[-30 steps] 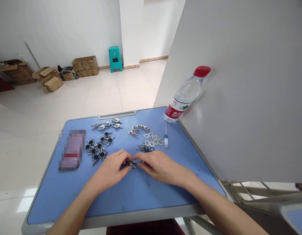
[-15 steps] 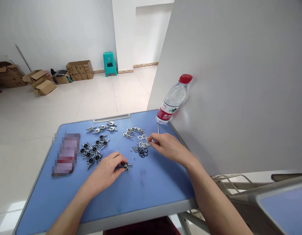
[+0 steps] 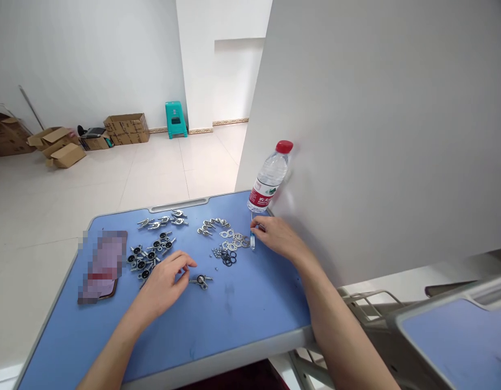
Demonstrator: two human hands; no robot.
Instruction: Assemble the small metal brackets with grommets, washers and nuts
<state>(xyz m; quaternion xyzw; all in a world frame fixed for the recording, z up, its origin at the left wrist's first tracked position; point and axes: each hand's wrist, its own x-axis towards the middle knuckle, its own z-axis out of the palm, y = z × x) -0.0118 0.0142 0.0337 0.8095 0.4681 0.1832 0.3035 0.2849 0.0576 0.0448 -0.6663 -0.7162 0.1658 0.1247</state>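
Observation:
My left hand [image 3: 169, 276] hovers over the table with its thumb and fingers apart, holding nothing. Just right of its fingertips, a small metal fitting with a round black centre [image 3: 201, 279] lies on the blue table [image 3: 234, 319]. My right hand [image 3: 274, 234] has its fingers curled at a small screwdriver [image 3: 252, 241] with a clear and blue handle; its thin shaft points toward the bottle. Flat metal plates [image 3: 234, 244] lie left of the screwdriver. Beside them are black rubber rings [image 3: 229, 258] and tiny metal bits [image 3: 218, 252].
Several fittings with black centres [image 3: 151, 255], forked metal pieces [image 3: 164, 219] and an arc of small metal parts [image 3: 212, 223] lie on the table. A phone [image 3: 104, 265] is at the left. A water bottle [image 3: 269, 179] stands by the grey partition [image 3: 376, 135].
My left hand has let go of the metal fitting and drawn back left. My right hand has shifted off the screwdriver's handle, which now shows. The view has turned slightly.

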